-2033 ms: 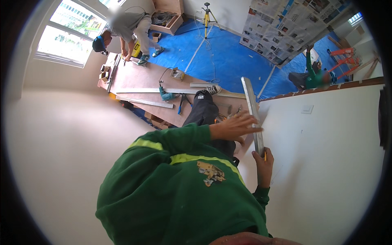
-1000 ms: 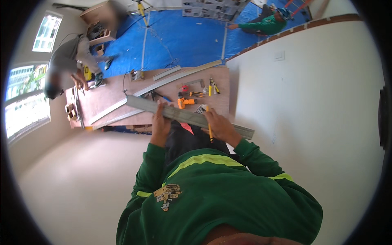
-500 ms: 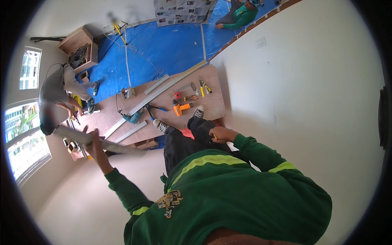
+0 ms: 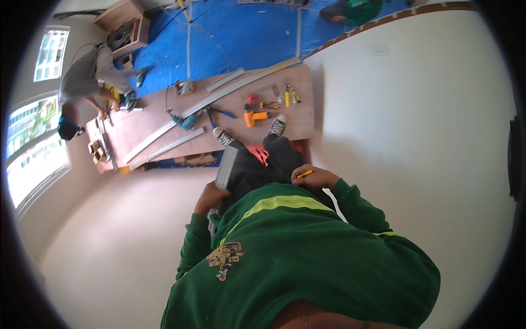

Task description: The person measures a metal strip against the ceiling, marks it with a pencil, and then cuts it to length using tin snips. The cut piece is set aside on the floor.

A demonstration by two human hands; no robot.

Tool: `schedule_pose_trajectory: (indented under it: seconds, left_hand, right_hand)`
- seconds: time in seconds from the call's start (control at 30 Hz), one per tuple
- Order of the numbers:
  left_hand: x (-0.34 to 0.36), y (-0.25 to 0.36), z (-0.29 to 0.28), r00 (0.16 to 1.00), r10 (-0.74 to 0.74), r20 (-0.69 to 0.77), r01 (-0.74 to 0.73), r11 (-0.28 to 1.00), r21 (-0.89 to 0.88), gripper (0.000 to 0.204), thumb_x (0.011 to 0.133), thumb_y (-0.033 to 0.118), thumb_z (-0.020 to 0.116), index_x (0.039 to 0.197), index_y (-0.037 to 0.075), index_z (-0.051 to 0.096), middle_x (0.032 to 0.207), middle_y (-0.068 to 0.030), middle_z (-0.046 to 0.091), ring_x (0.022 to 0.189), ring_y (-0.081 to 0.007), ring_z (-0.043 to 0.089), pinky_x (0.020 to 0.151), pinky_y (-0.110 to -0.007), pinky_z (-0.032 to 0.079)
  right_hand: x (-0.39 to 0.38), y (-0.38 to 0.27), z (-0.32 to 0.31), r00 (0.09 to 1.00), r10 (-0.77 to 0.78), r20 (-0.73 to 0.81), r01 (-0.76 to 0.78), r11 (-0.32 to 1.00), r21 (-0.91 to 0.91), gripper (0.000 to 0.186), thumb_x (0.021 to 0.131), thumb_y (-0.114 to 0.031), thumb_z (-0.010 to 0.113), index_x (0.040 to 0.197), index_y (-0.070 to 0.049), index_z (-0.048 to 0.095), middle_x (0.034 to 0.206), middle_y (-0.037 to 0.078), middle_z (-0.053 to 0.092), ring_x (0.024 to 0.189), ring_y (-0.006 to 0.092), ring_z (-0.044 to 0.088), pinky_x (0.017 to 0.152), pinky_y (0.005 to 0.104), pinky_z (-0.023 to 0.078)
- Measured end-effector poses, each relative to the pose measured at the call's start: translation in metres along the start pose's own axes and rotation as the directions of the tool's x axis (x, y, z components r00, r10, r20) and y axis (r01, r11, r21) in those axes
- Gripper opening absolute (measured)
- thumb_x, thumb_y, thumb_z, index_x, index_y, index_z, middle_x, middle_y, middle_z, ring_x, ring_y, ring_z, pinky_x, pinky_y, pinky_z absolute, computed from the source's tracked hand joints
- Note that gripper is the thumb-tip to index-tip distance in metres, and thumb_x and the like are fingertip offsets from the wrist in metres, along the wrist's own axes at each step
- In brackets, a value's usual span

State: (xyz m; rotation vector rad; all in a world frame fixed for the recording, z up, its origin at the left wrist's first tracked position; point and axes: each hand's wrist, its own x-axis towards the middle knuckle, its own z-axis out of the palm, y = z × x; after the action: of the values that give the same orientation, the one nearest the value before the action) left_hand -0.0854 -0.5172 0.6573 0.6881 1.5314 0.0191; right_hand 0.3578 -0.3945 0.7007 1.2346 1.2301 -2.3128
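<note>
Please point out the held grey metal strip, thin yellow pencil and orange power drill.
Held grey metal strip (image 4: pixel 226 169): head view, upper length.
Thin yellow pencil (image 4: pixel 306 174): head view, shaft.
Orange power drill (image 4: pixel 250 117): head view, orange casing.

No legible text, view perhaps too soft

From the wearer's head, a wide fisheye view looks steeply down over the green long-sleeved sweatshirt (image 4: pixel 307 249), close below, past the bare left hand (image 4: pixel 211 198) and right hand (image 4: pixel 316 179), to the brown plywood worktop (image 4: pixel 302 112) and, farther off, the blue plastic floor sheet (image 4: pixel 244 41).
</note>
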Motion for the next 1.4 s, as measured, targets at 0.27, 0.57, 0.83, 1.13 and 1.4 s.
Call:
schedule_pose_trajectory:
  seconds: [0.27,0.57,0.83,1.13,1.4]
  left_hand:
    - [-0.067,0.070,0.026,0.995,-0.089,-0.038,0.088,0.996,-0.030,0.053,0.076,0.016,0.080,0.121,-0.009,0.067,0.082,-0.0158,0.074,0.070,-0.0217,0.075,0.067,-0.040,0.062]
    - [0.053,0.092,-0.061,0.965,-0.156,-0.210,0.159,0.987,-0.005,0.086,0.083,0.025,0.095,0.148,-0.002,0.045,0.095,-0.0149,0.073,0.069,-0.0208,0.071,0.056,-0.036,0.061]
    - [0.352,0.094,-0.137,0.708,0.526,-0.471,-0.328,0.836,0.440,0.082,0.096,0.034,0.083,0.149,-0.004,0.034,0.122,-0.0301,0.060,0.097,-0.0389,0.068,0.083,-0.052,0.055]
    - [0.591,0.054,-0.109,0.528,0.808,-0.263,-0.412,0.514,0.753,0.070,0.095,0.027,0.081,0.148,0.004,0.042,0.132,-0.0298,0.052,0.109,-0.0566,0.065,0.091,-0.061,0.056]
    - [0.689,0.034,-0.100,0.580,0.796,-0.175,-0.426,0.479,0.768,0.070,0.091,0.021,0.077,0.152,0.011,0.044,0.136,-0.0229,0.054,0.107,-0.0511,0.069,0.084,-0.059,0.059]
  right_hand:
    - [-0.006,-0.007,-0.063,0.978,0.016,0.209,-0.006,0.999,-0.046,0.026,0.101,-0.024,0.074,0.111,0.000,0.075,0.091,0.002,0.072,0.084,0.0123,0.069,0.078,0.0311,0.057]
    - [0.057,-0.007,-0.120,0.962,0.272,-0.008,-0.271,0.961,0.057,0.049,0.110,-0.050,0.064,0.110,-0.003,0.075,0.092,0.003,0.072,0.078,0.0120,0.065,0.073,0.0307,0.056]
    - [0.287,0.088,-0.241,0.787,-0.317,-0.530,-0.272,0.593,-0.758,0.030,0.103,-0.023,0.062,0.113,0.004,0.068,0.113,0.030,0.073,0.108,0.0467,0.071,0.099,0.0526,0.054]
    - [0.569,0.197,-0.346,0.550,-0.237,-0.800,-0.374,0.787,-0.491,0.047,0.099,-0.028,0.074,0.130,0.004,0.057,0.114,0.031,0.072,0.108,0.0506,0.071,0.095,0.0577,0.056]
    - [0.642,0.232,-0.405,0.663,-0.284,-0.693,-0.419,0.627,-0.657,0.066,0.095,-0.035,0.081,0.132,0.011,0.050,0.121,0.036,0.068,0.118,0.0518,0.068,0.101,0.0563,0.055]
